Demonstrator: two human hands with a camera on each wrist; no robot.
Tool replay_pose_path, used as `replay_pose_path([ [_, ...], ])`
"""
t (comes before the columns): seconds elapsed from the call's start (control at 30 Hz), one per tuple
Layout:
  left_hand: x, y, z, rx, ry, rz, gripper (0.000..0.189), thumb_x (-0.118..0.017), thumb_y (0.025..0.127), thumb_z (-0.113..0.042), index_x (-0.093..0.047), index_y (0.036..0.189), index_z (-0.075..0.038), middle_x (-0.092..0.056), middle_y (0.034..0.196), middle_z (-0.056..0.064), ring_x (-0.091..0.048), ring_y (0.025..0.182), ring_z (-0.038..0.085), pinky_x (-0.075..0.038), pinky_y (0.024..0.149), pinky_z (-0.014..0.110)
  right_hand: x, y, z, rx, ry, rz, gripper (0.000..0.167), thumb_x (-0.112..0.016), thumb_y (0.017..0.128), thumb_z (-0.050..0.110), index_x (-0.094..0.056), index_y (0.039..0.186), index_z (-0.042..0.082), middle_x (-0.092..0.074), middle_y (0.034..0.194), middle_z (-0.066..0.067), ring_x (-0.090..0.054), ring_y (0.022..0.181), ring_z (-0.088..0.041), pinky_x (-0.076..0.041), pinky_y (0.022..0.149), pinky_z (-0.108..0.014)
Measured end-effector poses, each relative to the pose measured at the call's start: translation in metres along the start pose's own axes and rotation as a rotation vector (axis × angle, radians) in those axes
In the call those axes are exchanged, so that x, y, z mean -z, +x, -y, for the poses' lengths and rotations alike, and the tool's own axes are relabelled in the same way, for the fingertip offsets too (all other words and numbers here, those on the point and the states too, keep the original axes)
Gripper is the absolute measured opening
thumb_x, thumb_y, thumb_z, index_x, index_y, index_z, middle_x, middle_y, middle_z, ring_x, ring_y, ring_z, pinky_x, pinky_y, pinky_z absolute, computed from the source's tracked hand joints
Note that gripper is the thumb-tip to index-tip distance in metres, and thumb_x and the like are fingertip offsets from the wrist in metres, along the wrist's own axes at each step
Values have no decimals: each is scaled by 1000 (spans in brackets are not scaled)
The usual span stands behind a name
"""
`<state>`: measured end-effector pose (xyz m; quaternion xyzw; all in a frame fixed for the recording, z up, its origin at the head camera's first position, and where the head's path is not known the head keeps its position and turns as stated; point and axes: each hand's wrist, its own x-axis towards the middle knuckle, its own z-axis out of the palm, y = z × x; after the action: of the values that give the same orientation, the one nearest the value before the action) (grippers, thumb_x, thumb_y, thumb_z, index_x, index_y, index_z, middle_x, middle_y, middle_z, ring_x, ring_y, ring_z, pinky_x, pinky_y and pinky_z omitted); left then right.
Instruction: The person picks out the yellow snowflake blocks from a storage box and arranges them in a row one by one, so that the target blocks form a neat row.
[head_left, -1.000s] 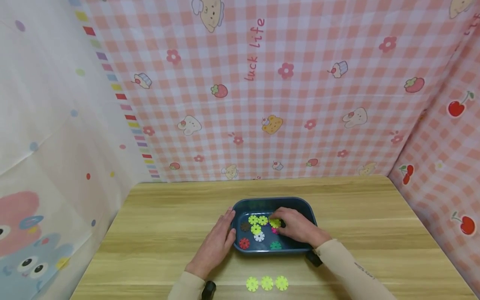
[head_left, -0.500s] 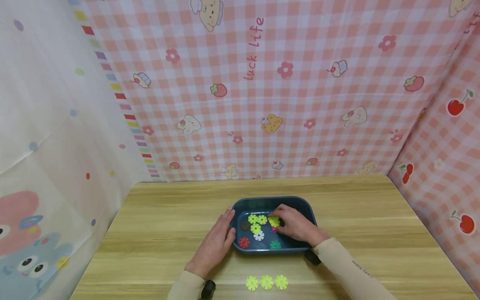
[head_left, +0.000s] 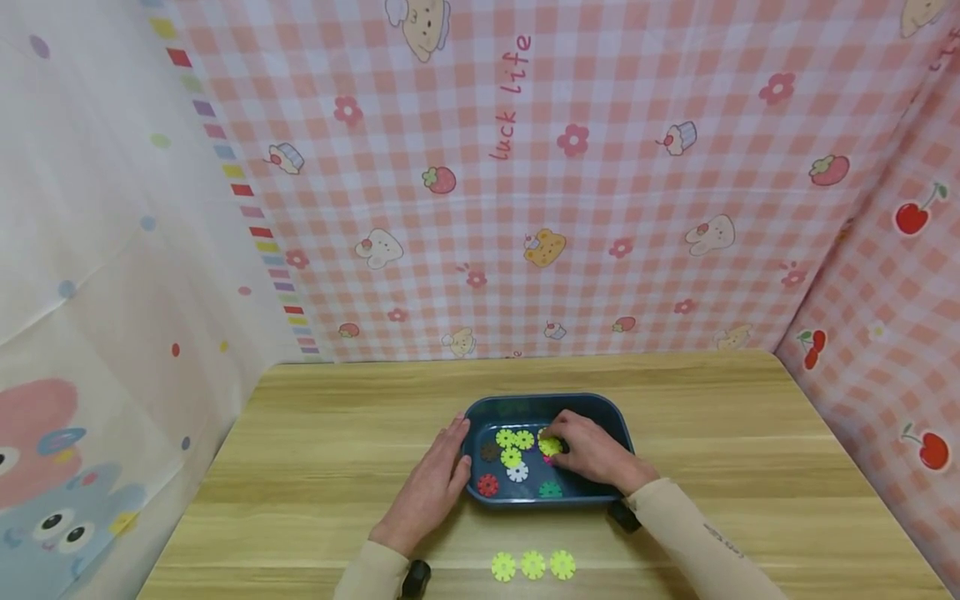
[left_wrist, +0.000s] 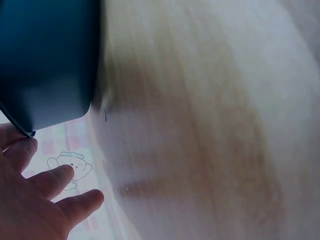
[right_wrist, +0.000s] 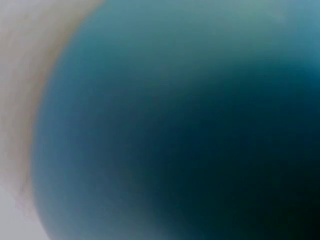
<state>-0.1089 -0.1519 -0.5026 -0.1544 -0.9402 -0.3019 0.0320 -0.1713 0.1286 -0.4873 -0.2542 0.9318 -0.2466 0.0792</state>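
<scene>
A dark blue tray (head_left: 525, 502) stands on the wooden table, holding several notched plastic discs. My left hand (head_left: 427, 487) rests against the tray's left side with fingers extended; in the left wrist view its fingers (left_wrist: 82, 205) are spread near the rim. Inside the tray, my right hand (head_left: 592, 450) pinches a yellow disc (head_left: 548, 444) between thumb and fingers, over a partly covered pink disc (head_left: 547, 459). Left of it lie yellow discs (head_left: 511, 457), a white disc (head_left: 517, 472), a brown disc (head_left: 490, 452), a red disc (head_left: 488, 485) and a green disc (head_left: 550, 489).
Three yellow discs (head_left: 533, 565) lie in a row on the table (head_left: 337, 433) in front of the tray. A pink checked cloth (head_left: 570, 200) hangs behind the table, with more cloth at both sides. The right wrist view is mostly blurred tray wall (right_wrist: 125, 125).
Almost nothing shifts. The right hand makes only slight movements with the yellow disc at the same spot in the tray; the left hand stays at the tray's left side.
</scene>
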Motion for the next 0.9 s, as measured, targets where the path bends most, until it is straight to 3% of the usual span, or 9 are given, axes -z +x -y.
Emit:
replay_pose_path([
  [0.53,1,0,-1,12,-7,7,56,-49,110,-24,-35,161,-5,-29,169,10,-34,150,41,-32,121,54,19,-22,9,87,40,-129,32,-78,94,14,-75,125,7,-61,113,-3,-58,92,-18,-53,75,-30],
  [0.9,0,1,-1,14,-13,-2,55,-49,111,-25,-36,161,-6,-29,169,9,-34,151,39,-31,122,53,25,-39,15,132,-7,-180,35,-79,93,18,-74,126,9,-60,114,0,-58,96,-13,-55,78,-32],
])
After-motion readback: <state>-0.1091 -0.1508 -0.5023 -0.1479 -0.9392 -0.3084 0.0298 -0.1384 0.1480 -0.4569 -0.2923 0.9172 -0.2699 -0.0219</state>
